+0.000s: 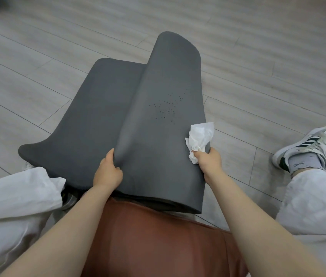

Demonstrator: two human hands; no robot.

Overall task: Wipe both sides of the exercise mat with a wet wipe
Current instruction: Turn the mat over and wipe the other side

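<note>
A dark grey exercise mat (118, 108) lies folded lengthwise across the floor and the front of a brown seat, with its right half raised and curling over at the far end. Small dark specks dot the raised half. My left hand (108, 170) grips the fold at the near middle, thumb on top. My right hand (210, 162) grips the mat's right edge and pinches a crumpled white wet wipe (199, 136) against it.
I sit on a brown leather seat (158, 240) with white-trousered legs spread to either side. A white sneaker (310, 144) rests on the grey plank floor (58, 37) at the right. Another shoe is partly hidden under the mat's left corner.
</note>
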